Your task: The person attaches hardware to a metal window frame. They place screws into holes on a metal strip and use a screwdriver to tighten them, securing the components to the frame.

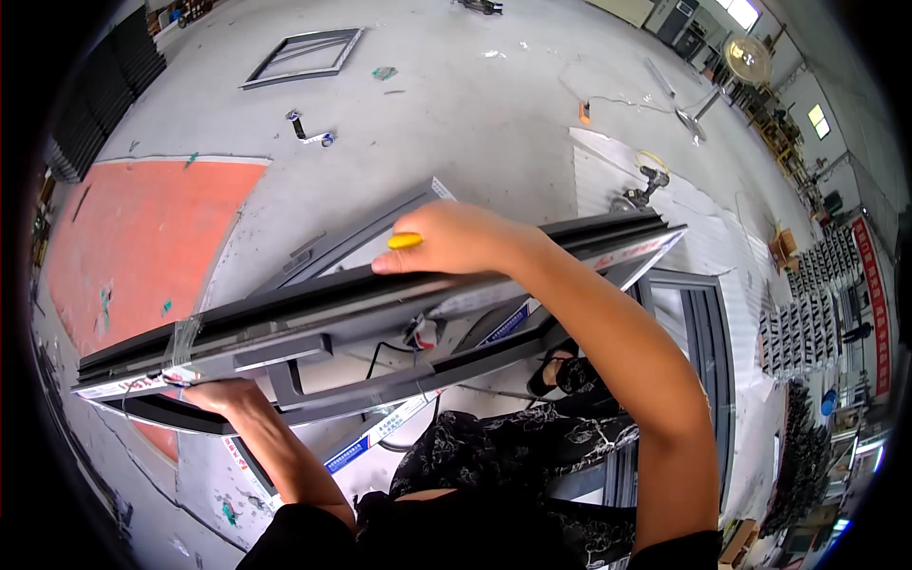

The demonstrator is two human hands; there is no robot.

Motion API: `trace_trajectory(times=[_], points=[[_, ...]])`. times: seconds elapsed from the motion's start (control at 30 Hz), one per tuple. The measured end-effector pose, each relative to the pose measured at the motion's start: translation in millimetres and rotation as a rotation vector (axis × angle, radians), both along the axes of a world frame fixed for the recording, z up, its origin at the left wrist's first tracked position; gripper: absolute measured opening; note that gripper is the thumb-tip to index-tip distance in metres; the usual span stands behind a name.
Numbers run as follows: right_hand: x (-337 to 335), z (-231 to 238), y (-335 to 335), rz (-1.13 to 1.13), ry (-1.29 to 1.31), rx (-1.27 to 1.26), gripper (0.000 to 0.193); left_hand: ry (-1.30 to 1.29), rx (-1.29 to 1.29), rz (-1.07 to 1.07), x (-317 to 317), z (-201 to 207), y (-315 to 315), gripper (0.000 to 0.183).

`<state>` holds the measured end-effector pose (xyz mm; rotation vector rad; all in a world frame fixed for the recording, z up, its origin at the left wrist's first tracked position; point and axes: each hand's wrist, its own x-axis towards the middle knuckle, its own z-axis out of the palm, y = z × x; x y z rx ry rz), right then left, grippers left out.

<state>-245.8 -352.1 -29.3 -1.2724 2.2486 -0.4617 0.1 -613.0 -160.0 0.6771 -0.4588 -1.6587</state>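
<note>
A dark grey metal window frame point(399, 302) stands tilted across in front of me, with protective film and clear tape point(182, 344) on its left part. My left hand point(226, 397) grips its lower edge near the left end; the fingertips are hidden behind the profile. Over the top edge, near the middle, reaches my right hand point(456, 237). It is closed on a small yellow object point(405, 240), perhaps a tool handle, mostly covered by the fingers. Behind the frame, a further grey profile point(366, 228) slants away on the floor.
More dark frames point(703, 318) lie at my right. A cordless drill point(650, 185) stands on white sheeting point(594, 161) at the far right. An orange-red sheet point(142, 247) covers floor at the left. Farther off are another frame point(309, 57), a tape roll point(327, 140) and a fan point(748, 61).
</note>
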Motion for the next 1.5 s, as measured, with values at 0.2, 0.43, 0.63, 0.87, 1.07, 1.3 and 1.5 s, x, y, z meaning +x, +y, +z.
trace_trajectory(times=[0.2, 0.43, 0.63, 0.87, 1.07, 1.3, 1.5], points=[[-28, -14, -4, -0.096, 0.072, -0.043, 0.056, -0.021, -0.005, -0.337, -41, -9, 104, 0.036], [-22, -19, -9, -0.241, 0.399, -0.262, 0.03, 0.342, -0.029, -1.048, -72, -27, 112, 0.019], [-26, -36, -9, -0.34, 0.529, -0.446, 0.021, 0.425, -0.01, -1.165, -72, -20, 115, 0.016], [-15, -20, 32, -0.351, 0.683, -0.728, 0.015, 0.391, 0.088, -1.265, -115, -38, 100, 0.024], [32, -15, 197, -0.451, 0.932, -0.839, 0.016, 0.388, 0.107, -1.243, -196, -58, 49, 0.028], [145, -105, 400, -1.201, 0.663, -0.387, 0.006, 0.372, 0.379, -1.109, -299, -138, -6, 0.032], [213, -199, 497, -1.49, 0.493, -0.214, 0.011, 0.25, 0.615, -0.843, -366, -196, -44, 0.03]])
